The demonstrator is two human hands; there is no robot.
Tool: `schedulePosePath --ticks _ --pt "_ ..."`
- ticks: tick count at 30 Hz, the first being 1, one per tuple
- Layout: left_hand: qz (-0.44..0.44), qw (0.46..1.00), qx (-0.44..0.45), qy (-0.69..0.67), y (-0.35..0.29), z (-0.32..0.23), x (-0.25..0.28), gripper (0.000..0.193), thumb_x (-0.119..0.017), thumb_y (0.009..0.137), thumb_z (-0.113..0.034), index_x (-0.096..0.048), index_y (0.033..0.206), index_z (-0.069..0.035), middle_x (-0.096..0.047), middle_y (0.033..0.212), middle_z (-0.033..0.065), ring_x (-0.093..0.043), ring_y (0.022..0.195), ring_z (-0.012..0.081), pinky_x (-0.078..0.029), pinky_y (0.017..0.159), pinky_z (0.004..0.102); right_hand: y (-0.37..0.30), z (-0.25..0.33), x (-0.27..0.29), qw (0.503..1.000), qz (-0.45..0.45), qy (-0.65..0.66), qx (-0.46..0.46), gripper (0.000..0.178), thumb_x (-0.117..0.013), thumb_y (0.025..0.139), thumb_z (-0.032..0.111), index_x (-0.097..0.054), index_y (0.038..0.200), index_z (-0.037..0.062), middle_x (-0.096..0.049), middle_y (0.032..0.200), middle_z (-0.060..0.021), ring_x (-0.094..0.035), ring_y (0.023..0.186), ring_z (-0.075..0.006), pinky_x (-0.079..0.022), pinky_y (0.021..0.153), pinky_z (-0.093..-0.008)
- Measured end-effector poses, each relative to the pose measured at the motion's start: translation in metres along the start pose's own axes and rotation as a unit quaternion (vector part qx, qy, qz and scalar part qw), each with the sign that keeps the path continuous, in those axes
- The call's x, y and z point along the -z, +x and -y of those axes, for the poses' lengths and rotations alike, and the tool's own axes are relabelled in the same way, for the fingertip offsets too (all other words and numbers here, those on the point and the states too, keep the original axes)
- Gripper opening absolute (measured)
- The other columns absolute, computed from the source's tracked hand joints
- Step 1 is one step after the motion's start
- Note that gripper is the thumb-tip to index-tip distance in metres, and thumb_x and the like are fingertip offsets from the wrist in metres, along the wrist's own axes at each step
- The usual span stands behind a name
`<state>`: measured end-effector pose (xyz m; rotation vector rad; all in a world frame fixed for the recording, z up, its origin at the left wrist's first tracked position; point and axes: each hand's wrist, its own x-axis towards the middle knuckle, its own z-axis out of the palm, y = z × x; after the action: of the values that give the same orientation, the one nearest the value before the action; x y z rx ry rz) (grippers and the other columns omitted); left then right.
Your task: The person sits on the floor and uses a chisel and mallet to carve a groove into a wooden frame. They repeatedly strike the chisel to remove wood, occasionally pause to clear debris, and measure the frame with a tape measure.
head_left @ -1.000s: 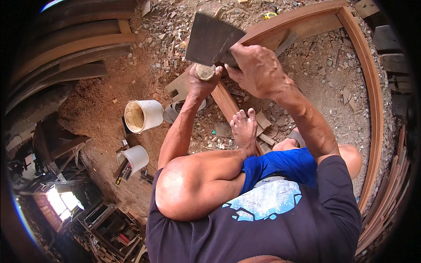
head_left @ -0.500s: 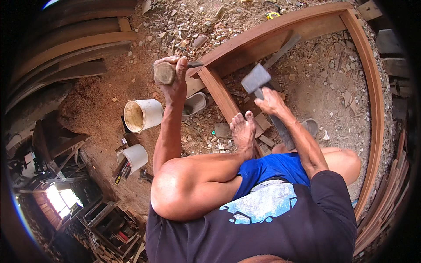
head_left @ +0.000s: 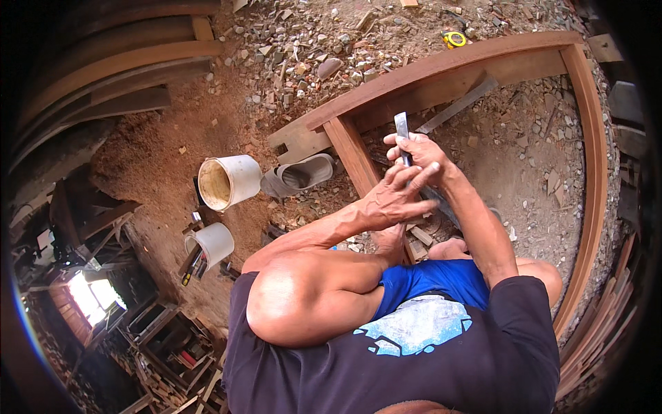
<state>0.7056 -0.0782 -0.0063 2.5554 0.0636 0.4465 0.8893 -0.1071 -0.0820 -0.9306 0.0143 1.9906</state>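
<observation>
My right hand [head_left: 422, 153] is closed around a chisel [head_left: 402, 125], its flat metal blade pointing up and away from me. Just below and to the left, my left hand [head_left: 394, 201] has its fingers spread and holds nothing that I can see. It overlaps the lower part of the chisel, so the handle is hidden. A dark bar [head_left: 445, 207] shows partly behind the fingers, beside my right forearm. Under the hands runs a reddish-brown wooden crosspiece [head_left: 350, 153], joined to a long curved beam [head_left: 441, 67]. My bare foot rests by the crosspiece's near end.
Two white buckets [head_left: 245, 181] [head_left: 219, 243] stand at left, the nearer with tools beside it. A grey clog [head_left: 303, 175] lies by the crosspiece. Beyond the beam is a yellow tape measure [head_left: 454, 39]. A flat strip [head_left: 460, 103] leans inside the frame. Rubble covers the ground.
My left hand has come from the beam's left end to beside my right hand and is now spread. The chisel is now in my right hand, which held a hammer before.
</observation>
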Motion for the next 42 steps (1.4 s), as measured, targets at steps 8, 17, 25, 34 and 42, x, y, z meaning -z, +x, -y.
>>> schedulePosePath --ticks 8,17,25,34,42 --pt "-0.175 0.792 0.575 -0.107 -0.093 0.062 0.021 0.050 -0.068 0.101 -0.037 -0.057 0.133 0.000 -0.062 0.131 0.0238 -0.062 0.114 0.0343 -0.050 0.097 0.0467 0.047 0.012 -0.036 0.620 -0.126 -0.748 0.200 0.019 -0.060 0.106 0.027 -0.059 0.109 0.0083 -0.069 0.075 -0.0287 -0.071 0.070 -0.0507 -0.056 0.062 -0.0592" --pt "-0.146 0.666 0.607 -0.409 -0.126 0.088 -0.003 0.055 -0.055 0.114 -0.031 -0.046 0.160 -0.003 -0.065 0.145 0.0129 -0.063 0.128 0.0221 -0.052 0.106 0.0368 0.110 0.032 -0.058 0.570 -0.065 -0.810 0.122 0.019 -0.058 0.096 0.017 -0.072 0.103 0.0064 -0.077 0.097 -0.0253 -0.076 0.094 -0.0453 -0.060 0.085 -0.0544" --pt "-0.069 0.742 0.602 -0.288 -0.132 0.082 -0.008 0.049 -0.058 0.109 -0.019 -0.056 0.157 -0.010 -0.072 0.141 0.0179 -0.068 0.128 0.0237 -0.051 0.110 0.0383 0.070 0.017 -0.048 0.512 0.035 -0.854 0.090 0.017 -0.061 0.091 0.017 -0.073 0.093 0.0064 -0.076 0.085 -0.0241 -0.077 0.083 -0.0420 -0.062 0.073 -0.0523" --pt "-0.124 0.736 0.601 -0.286 -0.129 0.075 -0.009 0.052 -0.058 0.108 -0.017 -0.052 0.159 -0.012 -0.068 0.146 0.0184 -0.066 0.135 0.0269 -0.051 0.111 0.0376 0.094 0.051 -0.061 0.532 -0.016 -0.830 0.168 0.015 -0.057 0.104 0.022 -0.060 0.102 0.0072 -0.071 0.076 -0.0241 -0.072 0.074 -0.0467 -0.057 0.066 -0.0572" --pt "-0.063 0.710 0.642 -0.282 -0.127 0.076 0.001 0.039 -0.061 0.108 -0.020 -0.067 0.144 -0.006 -0.073 0.138 0.0176 -0.070 0.127 0.0230 -0.053 0.106 0.0392 0.078 0.025 -0.054 0.486 0.080 -0.862 0.119 0.009 -0.058 0.096 0.012 -0.058 0.097 0.0028 -0.072 0.076 -0.0244 -0.072 0.069 -0.0457 -0.056 0.060 -0.0552"
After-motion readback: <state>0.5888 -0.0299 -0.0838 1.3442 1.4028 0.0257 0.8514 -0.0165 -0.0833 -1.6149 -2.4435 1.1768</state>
